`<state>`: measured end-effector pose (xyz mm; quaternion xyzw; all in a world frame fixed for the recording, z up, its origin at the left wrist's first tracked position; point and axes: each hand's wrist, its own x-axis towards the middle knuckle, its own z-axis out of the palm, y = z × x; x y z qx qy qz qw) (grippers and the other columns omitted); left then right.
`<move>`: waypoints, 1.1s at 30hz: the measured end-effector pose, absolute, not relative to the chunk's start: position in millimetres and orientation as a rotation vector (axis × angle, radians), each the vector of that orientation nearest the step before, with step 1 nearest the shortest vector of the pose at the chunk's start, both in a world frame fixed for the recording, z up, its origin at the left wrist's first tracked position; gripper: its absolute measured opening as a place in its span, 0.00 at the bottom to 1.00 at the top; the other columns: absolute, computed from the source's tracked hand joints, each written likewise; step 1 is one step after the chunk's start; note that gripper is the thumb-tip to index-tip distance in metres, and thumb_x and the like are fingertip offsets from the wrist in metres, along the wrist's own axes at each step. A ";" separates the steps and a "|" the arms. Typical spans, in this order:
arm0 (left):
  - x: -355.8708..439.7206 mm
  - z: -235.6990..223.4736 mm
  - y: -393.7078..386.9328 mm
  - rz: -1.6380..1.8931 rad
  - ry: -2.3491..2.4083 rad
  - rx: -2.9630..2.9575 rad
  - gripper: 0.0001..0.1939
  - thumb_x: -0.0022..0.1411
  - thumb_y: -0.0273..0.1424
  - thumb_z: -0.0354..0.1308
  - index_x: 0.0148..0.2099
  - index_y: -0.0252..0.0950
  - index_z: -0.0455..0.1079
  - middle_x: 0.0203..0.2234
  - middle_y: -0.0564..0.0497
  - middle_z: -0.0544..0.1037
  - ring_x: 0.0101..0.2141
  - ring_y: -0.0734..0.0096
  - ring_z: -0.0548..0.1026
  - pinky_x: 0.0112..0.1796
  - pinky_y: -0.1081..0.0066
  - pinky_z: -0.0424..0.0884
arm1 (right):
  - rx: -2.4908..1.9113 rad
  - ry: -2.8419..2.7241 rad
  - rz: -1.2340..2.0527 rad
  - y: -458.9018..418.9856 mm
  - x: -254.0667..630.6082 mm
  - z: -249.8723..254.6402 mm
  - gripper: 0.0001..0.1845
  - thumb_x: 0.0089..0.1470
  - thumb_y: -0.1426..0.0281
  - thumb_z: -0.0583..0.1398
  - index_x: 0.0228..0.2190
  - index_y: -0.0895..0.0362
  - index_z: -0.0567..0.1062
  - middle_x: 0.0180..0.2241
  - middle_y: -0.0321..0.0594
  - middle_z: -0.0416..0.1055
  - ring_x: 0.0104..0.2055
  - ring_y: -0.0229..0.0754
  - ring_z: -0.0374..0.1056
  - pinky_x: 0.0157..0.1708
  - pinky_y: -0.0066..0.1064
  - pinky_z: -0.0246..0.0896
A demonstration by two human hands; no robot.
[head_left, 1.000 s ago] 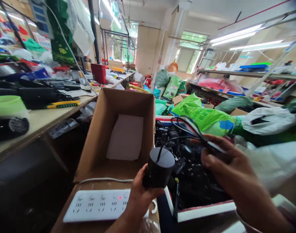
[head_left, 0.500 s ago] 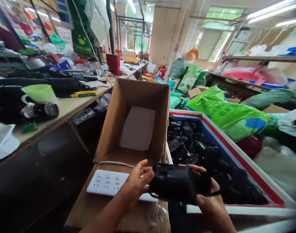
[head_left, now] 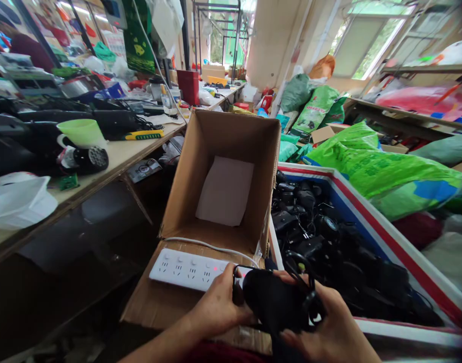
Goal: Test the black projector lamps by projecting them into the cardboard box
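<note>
Both my hands grip a black round device with a black cord looped at its right side. My left hand wraps its left end, thumb on top. My right hand closes round its right end and the cord. They hover just over the near flap of an open cardboard box, right beside a white power strip with a red light lit. A white sheet lies in the bottom of the box.
A blue, red and white bin full of black corded devices stands to the right. Green bags pile behind it. A workbench on the left carries a green cup, black gear and a yellow tool.
The device has come down from upright in my left hand to lying sideways in both hands, low beside the power strip. My right hand gathered the cord against it. The view tilted down.
</note>
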<state>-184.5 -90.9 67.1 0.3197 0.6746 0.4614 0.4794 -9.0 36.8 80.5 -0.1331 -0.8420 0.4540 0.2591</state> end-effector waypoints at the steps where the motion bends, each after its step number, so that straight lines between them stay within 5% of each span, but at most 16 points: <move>1: -184.2 64.4 -93.1 1.132 1.551 0.709 0.23 0.38 0.25 0.64 0.38 0.37 0.60 0.24 0.57 0.70 0.25 0.73 0.67 0.26 0.74 0.64 | -0.386 -2.312 1.245 36.3 -8.6 81.8 0.36 0.35 0.74 0.69 0.48 0.49 0.66 0.39 0.38 0.77 0.40 0.48 0.74 0.36 0.27 0.70; 6: -208.0 61.8 -108.4 1.212 1.241 0.385 0.23 0.42 0.24 0.56 0.43 0.38 0.58 0.20 0.56 0.74 0.18 0.73 0.71 0.21 0.72 0.68 | -0.596 -2.374 1.482 52.8 2.0 73.6 0.46 0.30 0.68 0.73 0.52 0.52 0.63 0.46 0.42 0.72 0.47 0.50 0.70 0.45 0.32 0.67; 10: -246.7 81.9 -122.5 1.500 1.288 0.336 0.23 0.42 0.25 0.63 0.42 0.37 0.60 0.19 0.55 0.75 0.20 0.73 0.73 0.23 0.73 0.70 | -0.652 -2.607 1.297 74.5 4.4 47.7 0.09 0.53 0.67 0.59 0.35 0.57 0.75 0.38 0.45 0.73 0.39 0.46 0.70 0.40 0.35 0.67; 12: -262.9 92.1 -128.8 1.569 1.334 0.329 0.24 0.42 0.25 0.66 0.42 0.37 0.60 0.21 0.54 0.77 0.22 0.70 0.75 0.25 0.69 0.73 | -0.676 -2.688 1.015 81.6 2.1 30.6 0.10 0.54 0.69 0.55 0.27 0.57 0.76 0.40 0.48 0.72 0.41 0.49 0.68 0.41 0.40 0.64; 16: -278.3 98.4 -138.0 1.642 1.361 0.301 0.27 0.41 0.23 0.68 0.43 0.37 0.62 0.25 0.52 0.78 0.26 0.66 0.76 0.27 0.62 0.75 | -0.747 -2.667 0.696 81.5 -9.7 9.2 0.08 0.50 0.71 0.57 0.28 0.56 0.78 0.36 0.49 0.72 0.38 0.52 0.65 0.39 0.46 0.62; 22: -277.0 85.4 -140.7 1.652 1.284 0.244 0.29 0.43 0.22 0.67 0.48 0.37 0.63 0.25 0.52 0.78 0.24 0.66 0.76 0.28 0.63 0.74 | -0.764 -2.389 1.278 53.5 -48.3 2.2 0.11 0.51 0.62 0.59 0.27 0.58 0.74 0.24 0.38 0.70 0.26 0.41 0.67 0.26 0.32 0.64; 33: -273.5 72.1 -135.4 1.716 1.255 0.120 0.32 0.41 0.19 0.66 0.50 0.35 0.62 0.26 0.51 0.78 0.24 0.66 0.77 0.29 0.62 0.74 | -0.584 -2.502 1.219 37.4 -93.3 -17.1 0.07 0.49 0.69 0.59 0.24 0.57 0.74 0.24 0.40 0.71 0.29 0.43 0.67 0.32 0.35 0.63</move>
